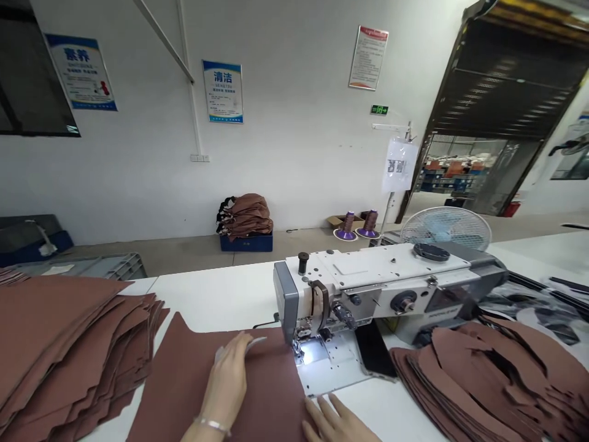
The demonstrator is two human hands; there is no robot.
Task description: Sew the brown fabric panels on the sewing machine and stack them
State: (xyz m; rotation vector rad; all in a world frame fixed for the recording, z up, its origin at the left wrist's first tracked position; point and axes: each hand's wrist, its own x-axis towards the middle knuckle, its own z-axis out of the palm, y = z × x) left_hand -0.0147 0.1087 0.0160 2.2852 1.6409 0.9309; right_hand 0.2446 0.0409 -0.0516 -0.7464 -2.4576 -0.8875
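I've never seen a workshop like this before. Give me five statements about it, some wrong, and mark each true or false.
1. The left hand, wearing a silvery bracelet, is over a flat brown leather-like sheet. True.
2. The right hand grips a black rectangular phone. False: its fingers lie at the sheet's right edge, and the phone lies apart from it.
3. Two brown thread cones with purple bases stand beyond the white-and-grey sewing machine. True.
4. The machine's needle area is unlit. False: a bright glow shows there.
5. Brown cut pieces are stacked left of the sheet. True.
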